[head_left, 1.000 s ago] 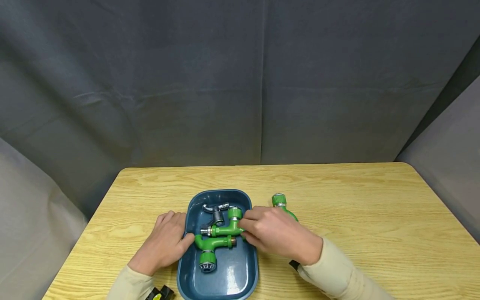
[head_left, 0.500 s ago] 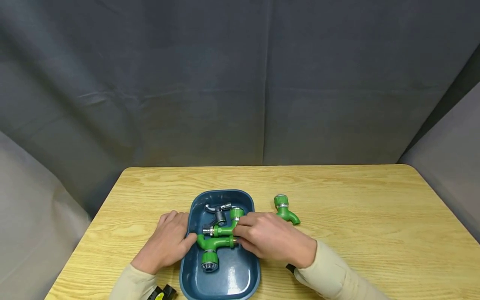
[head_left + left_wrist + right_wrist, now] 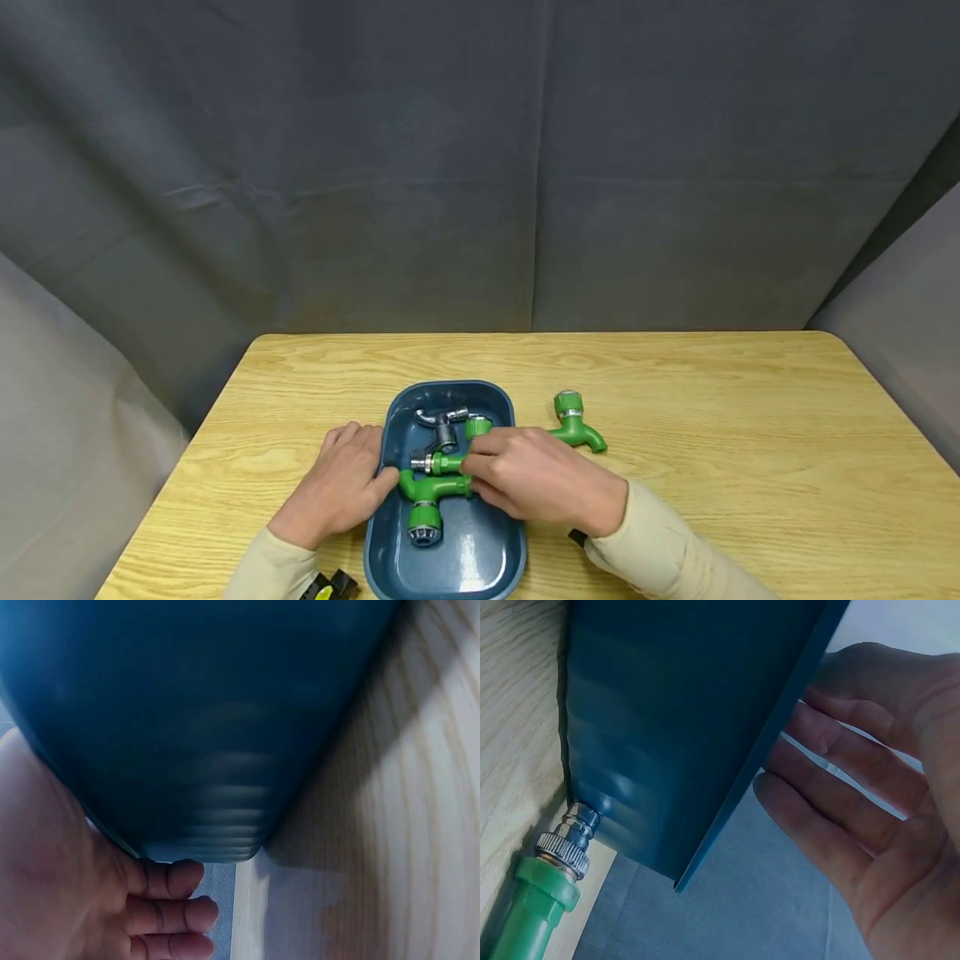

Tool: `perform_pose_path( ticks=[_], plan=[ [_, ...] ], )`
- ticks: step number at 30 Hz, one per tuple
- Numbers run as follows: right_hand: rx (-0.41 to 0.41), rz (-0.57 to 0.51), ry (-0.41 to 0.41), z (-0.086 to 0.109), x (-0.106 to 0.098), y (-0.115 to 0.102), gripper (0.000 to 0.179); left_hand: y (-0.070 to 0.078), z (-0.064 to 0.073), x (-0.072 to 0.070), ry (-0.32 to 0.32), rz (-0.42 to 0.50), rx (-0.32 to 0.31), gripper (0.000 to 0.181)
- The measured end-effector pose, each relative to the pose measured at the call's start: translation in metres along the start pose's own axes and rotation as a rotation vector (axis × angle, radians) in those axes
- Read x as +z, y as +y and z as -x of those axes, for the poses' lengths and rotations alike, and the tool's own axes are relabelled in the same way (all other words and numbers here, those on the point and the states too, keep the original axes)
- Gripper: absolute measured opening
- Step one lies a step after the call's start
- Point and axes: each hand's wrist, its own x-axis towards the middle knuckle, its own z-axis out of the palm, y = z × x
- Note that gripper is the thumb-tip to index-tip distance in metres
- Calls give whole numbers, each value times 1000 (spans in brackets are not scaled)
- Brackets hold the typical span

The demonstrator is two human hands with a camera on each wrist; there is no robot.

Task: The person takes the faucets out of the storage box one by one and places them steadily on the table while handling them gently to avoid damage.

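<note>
A blue tray point(image 3: 459, 575) holds two green faucets and a small grey metal faucet point(image 3: 446, 432). My left hand point(image 3: 343, 483) grips the tray's left side, thumb over the rim and fingers along the outer wall. In the left wrist view, the fingertips of that left hand point(image 3: 161, 915) show beside the wall. Reaching over the right rim, my right hand point(image 3: 528, 475) pinches the upper green faucet point(image 3: 448, 464), covering most of its body. Its thumb lies by the metal end of the lower green faucet point(image 3: 435, 490). In the right wrist view, the right hand's point(image 3: 870, 780) fingertips are hidden behind the rim.
A third green faucet point(image 3: 576, 429) lies on the wooden table point(image 3: 720, 450), outside the tray to the right. Its metal inlet point(image 3: 570, 836) shows near the tray wall in the right wrist view. A dark grey curtain point(image 3: 405, 183) hangs behind the table.
My right hand has shifted left and slightly down, farther over the green faucets. More of the faucet outside the tray shows now. My left hand stays at the tray's side.
</note>
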Motion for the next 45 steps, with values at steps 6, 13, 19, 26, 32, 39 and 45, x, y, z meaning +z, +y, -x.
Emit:
perform_pose_path(
  ticks=[6, 13, 19, 26, 32, 39, 45],
  plan=[
    [-16, 10, -22, -3, 3, -2, 6, 0, 1, 0, -2, 6, 8, 17],
    [-31, 21, -57, -9, 4, -3, 7, -2, 3, 0, -14, 12, -7, 21],
    [-52, 21, -100, -13, 4, -6, 8, -1, 2, -1, -11, 18, 6, 15],
    [-68, 19, -98, -16, 7, -11, 6, 0, 2, -2, -31, 12, 2, 17],
    [-60, -8, -103, -17, 12, -14, 9, 1, 3, -3, -27, 19, 4, 21],
    [-58, -25, -104, -17, 19, -14, 11, 1, 3, -3, -28, 21, 10, 18],
    [-74, -41, -109, -17, 27, -17, 11, 1, 4, -3, -26, 9, 8, 19]
  ],
)
